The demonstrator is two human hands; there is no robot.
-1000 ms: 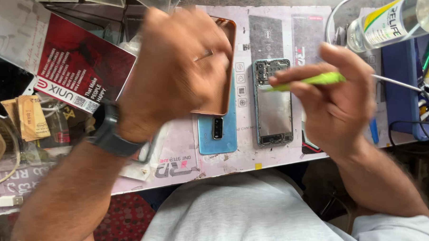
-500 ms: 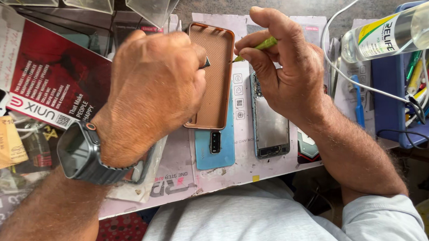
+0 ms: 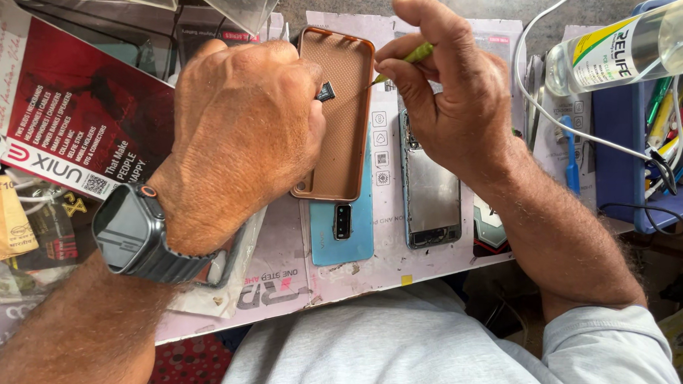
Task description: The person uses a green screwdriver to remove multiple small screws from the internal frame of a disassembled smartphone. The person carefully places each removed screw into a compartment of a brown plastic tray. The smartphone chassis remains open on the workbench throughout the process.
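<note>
Left hand (image 3: 241, 135) pinches a small dark square chip-like part (image 3: 324, 91) at its fingertips, grip closed on it, held just over the brown textured phone case (image 3: 340, 139) lying open side up on the tabletop. Right hand (image 3: 448, 90) has its grip closed on a thin green-handled tool (image 3: 416, 54), the tip aimed left at the small part and nearly touching it. Step in hand looks like fine picking or prying at that part with the tool tip. Next move likely needs a steady left pinch and a light, exact poke, or the part could flick off. Just near of the case lies a light blue phone back cover (image 3: 343, 237); right of it, an opened phone body with bare metal frame (image 3: 431, 196). Black smartwatch (image 3: 131, 236) on the left wrist; clear bottle (image 3: 624, 46) far right
</note>
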